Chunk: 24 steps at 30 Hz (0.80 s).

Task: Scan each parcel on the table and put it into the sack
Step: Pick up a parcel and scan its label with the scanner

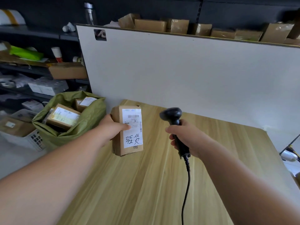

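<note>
a: what is shown, largest first?
b: a wooden table [146,184] is seen; a green sack [90,117] is stood open beside its left edge, boxes inside.
a: and the parcel?
b: the parcel [131,140] is held label-up at the table's far left, near the sack, gripped by the left hand [112,129]. a corded scanner [172,116] is clasped in the right hand [186,135], just right of it.

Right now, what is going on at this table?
A person's left hand grips a parcel, label up, at the left edge of the table. The right hand holds a corded scanner beside it, so scanning seems under way. The sack on the left already holds other parcels.
</note>
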### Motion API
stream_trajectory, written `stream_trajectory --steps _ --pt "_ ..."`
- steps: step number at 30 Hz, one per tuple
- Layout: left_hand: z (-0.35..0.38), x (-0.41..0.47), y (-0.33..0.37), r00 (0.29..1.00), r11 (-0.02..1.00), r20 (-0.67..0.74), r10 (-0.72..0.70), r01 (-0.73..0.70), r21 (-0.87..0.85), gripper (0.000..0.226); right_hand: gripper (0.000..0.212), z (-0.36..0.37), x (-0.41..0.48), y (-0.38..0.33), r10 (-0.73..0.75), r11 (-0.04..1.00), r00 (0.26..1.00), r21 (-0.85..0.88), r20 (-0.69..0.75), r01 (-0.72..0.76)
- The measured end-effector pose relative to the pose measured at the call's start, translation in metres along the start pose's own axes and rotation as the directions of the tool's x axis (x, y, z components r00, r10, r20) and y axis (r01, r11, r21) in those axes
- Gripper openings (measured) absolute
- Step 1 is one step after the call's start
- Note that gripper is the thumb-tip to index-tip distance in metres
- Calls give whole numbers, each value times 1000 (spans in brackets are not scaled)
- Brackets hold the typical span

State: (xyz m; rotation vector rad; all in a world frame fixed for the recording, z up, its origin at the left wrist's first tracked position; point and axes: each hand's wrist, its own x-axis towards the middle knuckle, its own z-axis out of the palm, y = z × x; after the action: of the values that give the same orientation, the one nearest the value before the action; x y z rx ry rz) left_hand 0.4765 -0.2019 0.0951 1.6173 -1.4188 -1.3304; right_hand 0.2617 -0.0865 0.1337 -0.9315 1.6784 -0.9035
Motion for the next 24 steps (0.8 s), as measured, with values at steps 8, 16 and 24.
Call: stream_trajectory --steps 8,16,24 --pt "-37 9 -41 995 995 -40 -87 89 38 47 33 73 50 72 99 937 995 -336 1 -93" --pt "-92 37 -79 988 990 55 -143 142 22 48 54 165 74 119 186 824 968 -510 -167 -247" --pt "-158 72 -102 970 990 201 -137 127 63 54 60 233 81 141 237 726 890 -537 -390 -429"
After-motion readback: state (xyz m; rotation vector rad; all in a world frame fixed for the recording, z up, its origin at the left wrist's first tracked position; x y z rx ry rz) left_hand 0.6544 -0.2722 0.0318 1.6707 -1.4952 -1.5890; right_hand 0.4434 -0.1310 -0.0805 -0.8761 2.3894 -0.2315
